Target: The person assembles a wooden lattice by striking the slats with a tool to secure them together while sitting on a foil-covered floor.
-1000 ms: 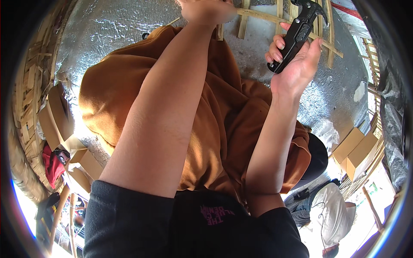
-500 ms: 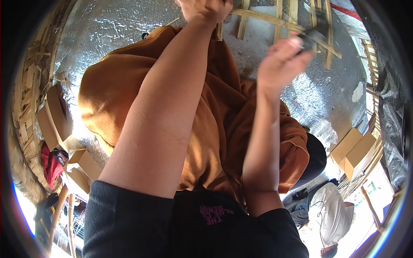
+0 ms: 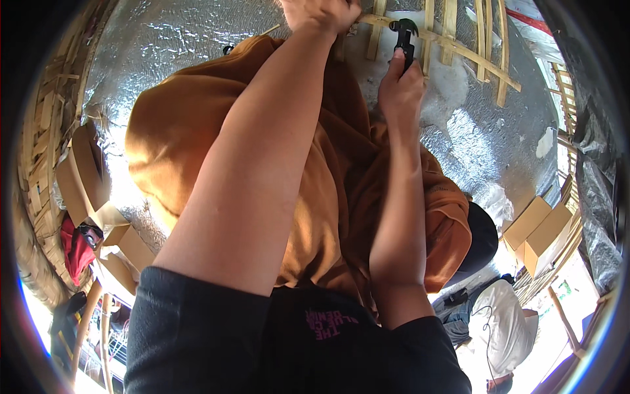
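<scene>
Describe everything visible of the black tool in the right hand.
The black tool is small, dark and matte, probably plastic or coated metal. Its lower part is hidden inside the right hand, which is closed around it. The exposed top stands roughly upright and ends in a curved, hooked head with a slight green tint. That head meets a pale bamboo slat of a lattice set against silvery foil sheeting. Finer parts are too small to tell.

Bamboo slat frame (image 3: 459,46) against silver foil sheet (image 3: 177,46).
</scene>
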### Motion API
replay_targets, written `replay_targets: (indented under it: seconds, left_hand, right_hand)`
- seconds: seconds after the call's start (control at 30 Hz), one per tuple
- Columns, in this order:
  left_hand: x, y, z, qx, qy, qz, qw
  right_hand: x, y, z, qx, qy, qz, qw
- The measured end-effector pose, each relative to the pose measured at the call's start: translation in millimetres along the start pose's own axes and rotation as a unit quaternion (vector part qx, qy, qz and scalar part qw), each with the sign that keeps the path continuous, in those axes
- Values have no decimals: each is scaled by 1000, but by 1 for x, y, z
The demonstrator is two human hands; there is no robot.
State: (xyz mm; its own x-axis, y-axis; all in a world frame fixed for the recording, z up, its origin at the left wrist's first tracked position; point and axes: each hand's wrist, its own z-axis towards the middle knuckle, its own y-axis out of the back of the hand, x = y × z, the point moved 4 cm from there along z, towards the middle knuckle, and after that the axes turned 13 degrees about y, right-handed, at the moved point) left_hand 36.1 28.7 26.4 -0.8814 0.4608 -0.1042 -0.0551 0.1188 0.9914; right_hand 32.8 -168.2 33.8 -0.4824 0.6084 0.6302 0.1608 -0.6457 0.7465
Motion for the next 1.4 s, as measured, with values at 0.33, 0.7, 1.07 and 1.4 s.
replay_targets:
  seconds: [0.33,0.7,1.07,1.4]
  left_hand:
    - [56,77,39,56,32,-80,995]
    - [595,107,-190,-87,5,-181,980]
    - [506,78,-450,168,93,-30,981]
    - [495,55,-524,299,7,147,943]
  right_hand:
    - [-20,-29,-2,75,-27,69,994]
    - [-48,-54,-3,60,-89,173,979]
    - [-65,-30,-7,63,-96,154,981]
    - [-63,-32,-8,56,-110,185,975]
